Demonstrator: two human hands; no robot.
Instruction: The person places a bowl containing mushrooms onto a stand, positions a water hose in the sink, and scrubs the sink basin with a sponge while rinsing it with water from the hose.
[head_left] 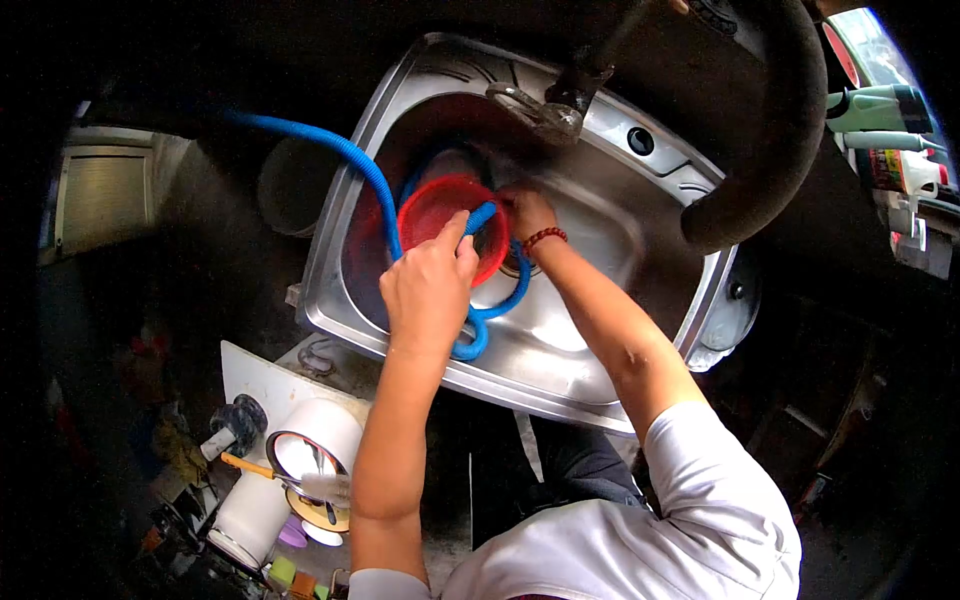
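My left hand (430, 285) is closed around a blue ribbed hose (375, 180), with its index finger laid along the hose. The hose end points into a red plastic basin (425, 205) in the left part of the steel sink (590, 345). At the basin's right rim, my right hand (530, 215), with a red bead bracelet at the wrist, grips the edge; its fingertips are partly in shadow. The hose comes over the sink's left edge and loops beside and below the basin. What lies inside the basin is hard to make out.
A dark faucet (565, 115) reaches over the sink's back edge. The thick curved pipe (790, 150) hangs at the right. Bottles (880, 110) stand at far right, near a glass lid (735, 305). Lower left, a white pot (325, 425) and a white container (248, 515) stand.
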